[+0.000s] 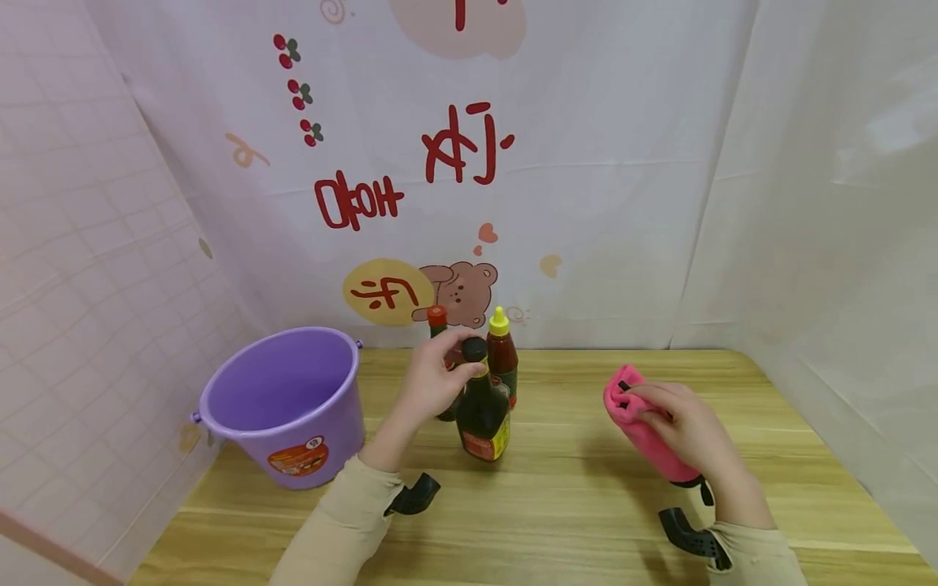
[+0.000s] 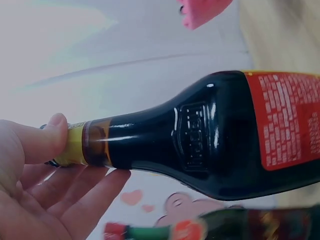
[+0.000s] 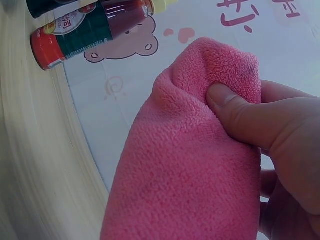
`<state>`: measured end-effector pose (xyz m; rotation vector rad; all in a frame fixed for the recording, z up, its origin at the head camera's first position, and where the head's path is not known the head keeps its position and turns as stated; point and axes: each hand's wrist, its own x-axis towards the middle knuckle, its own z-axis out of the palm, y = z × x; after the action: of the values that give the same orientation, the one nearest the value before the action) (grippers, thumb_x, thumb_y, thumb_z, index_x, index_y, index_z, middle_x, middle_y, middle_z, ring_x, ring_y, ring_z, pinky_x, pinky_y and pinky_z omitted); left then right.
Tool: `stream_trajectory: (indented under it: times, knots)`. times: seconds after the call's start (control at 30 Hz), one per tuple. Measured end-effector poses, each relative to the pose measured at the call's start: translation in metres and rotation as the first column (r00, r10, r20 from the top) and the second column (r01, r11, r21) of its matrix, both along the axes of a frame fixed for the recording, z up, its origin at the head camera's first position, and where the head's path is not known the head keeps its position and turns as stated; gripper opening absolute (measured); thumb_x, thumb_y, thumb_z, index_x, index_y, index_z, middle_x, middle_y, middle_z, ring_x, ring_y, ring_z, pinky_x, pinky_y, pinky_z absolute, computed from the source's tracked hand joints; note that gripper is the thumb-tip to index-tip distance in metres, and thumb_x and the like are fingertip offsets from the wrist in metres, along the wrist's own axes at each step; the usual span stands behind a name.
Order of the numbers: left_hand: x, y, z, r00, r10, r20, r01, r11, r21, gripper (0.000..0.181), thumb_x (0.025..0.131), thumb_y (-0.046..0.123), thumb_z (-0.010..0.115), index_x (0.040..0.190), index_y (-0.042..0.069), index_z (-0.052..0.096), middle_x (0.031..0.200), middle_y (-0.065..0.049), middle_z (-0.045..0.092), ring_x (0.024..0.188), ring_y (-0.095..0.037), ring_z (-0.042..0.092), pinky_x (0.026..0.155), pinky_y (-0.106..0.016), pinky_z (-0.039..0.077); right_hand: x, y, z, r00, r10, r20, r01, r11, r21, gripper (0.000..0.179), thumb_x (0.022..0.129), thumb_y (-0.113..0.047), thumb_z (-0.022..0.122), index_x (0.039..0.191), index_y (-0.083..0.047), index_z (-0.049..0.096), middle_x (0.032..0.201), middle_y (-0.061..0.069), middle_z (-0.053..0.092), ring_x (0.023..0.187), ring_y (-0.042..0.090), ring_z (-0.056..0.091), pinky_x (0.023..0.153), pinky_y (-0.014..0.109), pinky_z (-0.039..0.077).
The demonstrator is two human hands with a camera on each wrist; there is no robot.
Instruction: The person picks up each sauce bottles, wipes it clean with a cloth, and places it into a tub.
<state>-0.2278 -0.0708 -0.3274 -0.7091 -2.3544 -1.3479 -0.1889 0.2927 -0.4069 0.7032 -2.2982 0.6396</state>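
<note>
My left hand [image 1: 438, 373] grips a dark sauce bottle [image 1: 479, 411] by its neck, just under the black cap. In the left wrist view the thumb lies on the yellow neck band, and the red label [image 2: 292, 120] shows on the bottle's body. Off to the right, my right hand [image 1: 689, 427] pinches the top of a folded pink plush cloth [image 1: 655, 443], which has black bits at both ends. Seen from the right wrist, the thumb presses into the cloth's bunched upper part [image 3: 200, 95]. Behind the dark bottle stand a red-capped bottle [image 1: 437, 316] and a yellow-capped sauce bottle [image 1: 502, 354].
A purple bucket [image 1: 348, 411] stands at the left of the wooden table [image 1: 564, 521], its inside partly in view. A printed white cloth backdrop [image 1: 608, 179] hangs along the table's back edge. Black mounts [image 1: 415, 495] sit at both wrists.
</note>
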Motion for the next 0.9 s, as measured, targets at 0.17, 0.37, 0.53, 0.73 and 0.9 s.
stream_trajectory:
  times: [0.17, 0.37, 0.53, 0.73, 0.9]
  knots:
    - [0.005, -0.022, 0.023, 0.997, 0.043, -0.058, -0.044, 0.999, -0.001, 0.037, 0.08, 0.0, 0.08, 0.114, 0.005, 0.067, 0.099, -0.009, 0.071, 0.082, -0.022, 0.066, 0.073, -0.039, 0.056, 0.0, 0.001, 0.0, 1.0, 0.006, -0.009, -0.006, 1.0, 0.0, 0.043, 0.068, 0.013, 0.081, 0.105, -0.008, 0.074, 0.104, 0.011, 0.071, 0.097, 0.032, 0.063, 0.093, 0.012, 0.035]
    - [0.01, -0.052, 0.049, 0.986, 0.143, -0.085, -0.147, 0.988, -0.044, 0.039, 0.082, 0.005, 0.081, 0.118, 0.003, 0.066, 0.101, -0.012, 0.07, 0.09, -0.026, 0.067, 0.077, -0.043, 0.055, 0.0, 0.002, -0.001, 1.0, -0.002, -0.001, 0.002, 1.0, 0.003, 0.043, 0.068, 0.013, 0.081, 0.106, -0.008, 0.074, 0.104, 0.011, 0.071, 0.097, 0.033, 0.063, 0.092, 0.012, 0.035]
    - [0.013, -0.075, 0.07, 0.976, 0.196, -0.094, -0.202, 0.978, -0.053, 0.039, 0.084, 0.004, 0.078, 0.12, 0.001, 0.064, 0.103, -0.014, 0.068, 0.093, -0.03, 0.065, 0.08, -0.045, 0.052, 0.001, 0.003, 0.0, 1.0, -0.013, 0.005, 0.013, 1.0, -0.006, 0.043, 0.069, 0.014, 0.08, 0.106, -0.007, 0.074, 0.104, 0.012, 0.071, 0.096, 0.033, 0.063, 0.092, 0.011, 0.034]
    - [0.018, -0.095, 0.097, 0.964, 0.246, -0.102, -0.249, 0.968, -0.022, 0.034, 0.088, 0.006, 0.074, 0.12, 0.0, 0.062, 0.1, -0.017, 0.067, 0.09, -0.031, 0.063, 0.083, -0.042, 0.044, 0.001, 0.005, 0.0, 1.0, -0.024, 0.014, 0.024, 1.0, -0.006, 0.042, 0.07, 0.013, 0.08, 0.106, -0.008, 0.074, 0.105, 0.012, 0.071, 0.097, 0.034, 0.062, 0.09, 0.014, 0.036]
    - [0.02, -0.111, 0.115, 0.938, 0.308, -0.161, -0.311, 0.95, 0.005, 0.033, 0.089, 0.007, 0.073, 0.12, -0.001, 0.063, 0.099, -0.017, 0.066, 0.086, -0.023, 0.062, 0.075, -0.021, 0.049, 0.001, 0.005, 0.0, 1.0, -0.025, 0.009, 0.025, 1.0, 0.0, 0.042, 0.069, 0.012, 0.081, 0.106, -0.008, 0.074, 0.105, 0.012, 0.071, 0.097, 0.034, 0.062, 0.089, 0.02, 0.039]
